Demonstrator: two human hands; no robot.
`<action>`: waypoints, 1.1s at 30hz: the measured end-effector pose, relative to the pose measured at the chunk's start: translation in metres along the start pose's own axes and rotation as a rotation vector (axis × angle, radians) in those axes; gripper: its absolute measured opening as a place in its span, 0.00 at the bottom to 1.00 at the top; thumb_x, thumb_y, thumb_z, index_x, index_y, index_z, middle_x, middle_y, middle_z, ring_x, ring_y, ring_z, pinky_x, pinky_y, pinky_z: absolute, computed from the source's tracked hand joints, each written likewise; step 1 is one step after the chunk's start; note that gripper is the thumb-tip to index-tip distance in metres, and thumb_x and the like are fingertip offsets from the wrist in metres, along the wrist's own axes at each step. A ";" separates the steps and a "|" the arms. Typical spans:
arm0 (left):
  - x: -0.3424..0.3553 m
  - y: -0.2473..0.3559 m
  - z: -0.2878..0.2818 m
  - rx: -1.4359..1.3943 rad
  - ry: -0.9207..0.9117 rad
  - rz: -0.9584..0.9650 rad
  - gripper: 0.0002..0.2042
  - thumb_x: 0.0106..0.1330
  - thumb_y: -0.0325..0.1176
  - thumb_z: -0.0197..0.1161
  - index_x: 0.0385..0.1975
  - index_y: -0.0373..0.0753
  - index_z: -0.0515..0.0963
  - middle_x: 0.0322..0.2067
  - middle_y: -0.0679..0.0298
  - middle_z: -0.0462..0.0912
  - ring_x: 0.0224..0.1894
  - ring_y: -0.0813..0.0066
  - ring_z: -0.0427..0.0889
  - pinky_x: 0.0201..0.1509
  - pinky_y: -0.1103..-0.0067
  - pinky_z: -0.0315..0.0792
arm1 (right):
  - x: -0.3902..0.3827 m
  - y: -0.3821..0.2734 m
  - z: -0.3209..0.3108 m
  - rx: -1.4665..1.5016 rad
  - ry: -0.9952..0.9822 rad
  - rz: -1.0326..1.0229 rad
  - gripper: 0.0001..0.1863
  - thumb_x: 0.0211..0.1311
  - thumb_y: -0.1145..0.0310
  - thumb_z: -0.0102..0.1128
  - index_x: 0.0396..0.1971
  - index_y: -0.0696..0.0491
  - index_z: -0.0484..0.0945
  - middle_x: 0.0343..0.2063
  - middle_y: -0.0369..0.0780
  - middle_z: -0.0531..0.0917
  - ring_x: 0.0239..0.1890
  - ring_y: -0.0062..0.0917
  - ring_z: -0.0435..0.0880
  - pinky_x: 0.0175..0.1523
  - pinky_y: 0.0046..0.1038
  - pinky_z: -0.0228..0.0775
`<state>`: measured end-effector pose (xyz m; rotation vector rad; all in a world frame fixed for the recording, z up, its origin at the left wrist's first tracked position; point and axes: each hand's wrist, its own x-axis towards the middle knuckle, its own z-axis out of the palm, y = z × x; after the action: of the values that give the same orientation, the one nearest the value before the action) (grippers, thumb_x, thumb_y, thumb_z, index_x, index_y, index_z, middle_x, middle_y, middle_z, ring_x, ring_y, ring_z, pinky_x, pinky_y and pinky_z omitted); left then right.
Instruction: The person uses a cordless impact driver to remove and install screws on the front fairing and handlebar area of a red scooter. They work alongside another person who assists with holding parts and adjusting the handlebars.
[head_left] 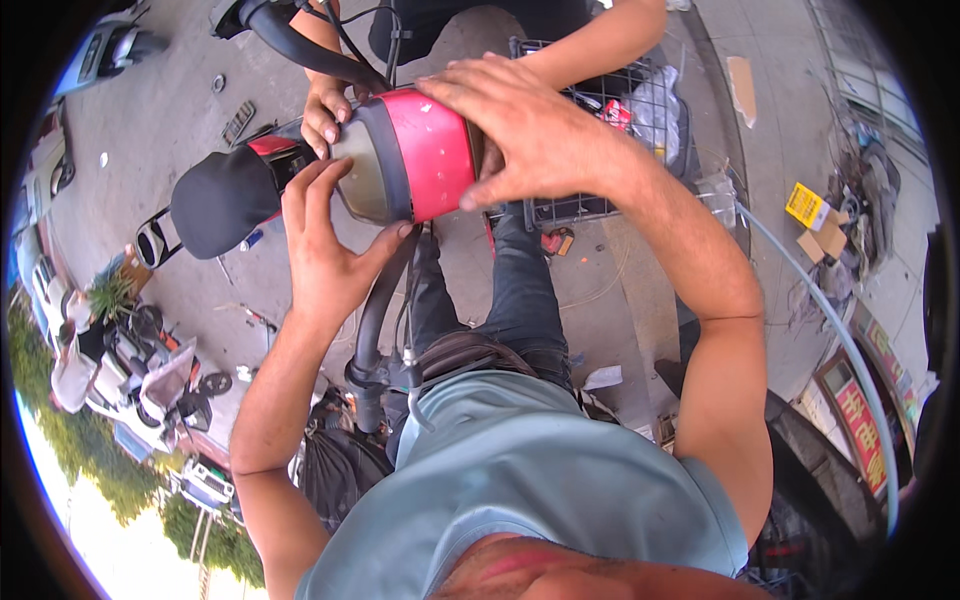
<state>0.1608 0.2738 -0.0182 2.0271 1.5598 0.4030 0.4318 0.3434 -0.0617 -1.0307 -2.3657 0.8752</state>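
Note:
Between my hands is a scooter's dashboard cover point(428, 160), red with a dark band and a grey-olive panel at its left end. My left hand point(328, 225) grips that panel, thumb at its lower edge and fingers at its upper left. My right hand point(540, 135) wraps the red side, fingers over the top and thumb along its right lower edge. The scooter's black handlebar point(372, 310) runs out on both sides of the cover, with cables alongside. Across from me, another person's hand point(325, 112) rests at the cover's upper left edge.
Beside the cover is a wire basket point(590, 208) holding bags and small items. The scooter's black seat point(225, 203) lies to the left. The other person's forearm point(605, 45) crosses above my right hand. Several parked scooters point(150, 365) stand far left; a yellow box point(806, 207) lies at right.

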 end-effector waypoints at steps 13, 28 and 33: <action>0.021 0.022 0.031 -0.633 0.021 -0.745 0.48 0.57 0.37 0.77 0.69 0.27 0.49 0.60 0.47 0.68 0.60 0.62 0.73 0.64 0.70 0.71 | -0.015 -0.001 0.000 0.068 -0.012 0.047 0.58 0.32 0.50 0.79 0.66 0.60 0.63 0.63 0.49 0.68 0.68 0.43 0.64 0.74 0.49 0.50; 0.025 0.029 0.031 -0.478 -0.069 -0.811 0.60 0.51 0.47 0.80 0.70 0.27 0.39 0.61 0.43 0.65 0.63 0.58 0.70 0.68 0.66 0.65 | -0.010 0.017 0.017 0.274 -0.006 0.018 0.51 0.36 0.54 0.75 0.65 0.59 0.67 0.64 0.51 0.69 0.64 0.47 0.70 0.70 0.48 0.61; 0.028 0.025 0.030 -0.402 -0.091 -0.847 0.63 0.46 0.49 0.82 0.70 0.27 0.40 0.63 0.42 0.63 0.64 0.54 0.70 0.68 0.65 0.65 | -0.008 0.023 0.022 0.413 -0.001 0.007 0.52 0.35 0.57 0.76 0.66 0.57 0.65 0.66 0.52 0.67 0.67 0.48 0.67 0.70 0.49 0.61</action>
<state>0.2044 0.2889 -0.0303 0.9503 1.9142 0.2482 0.4356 0.3411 -0.0940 -0.8662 -2.0561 1.2966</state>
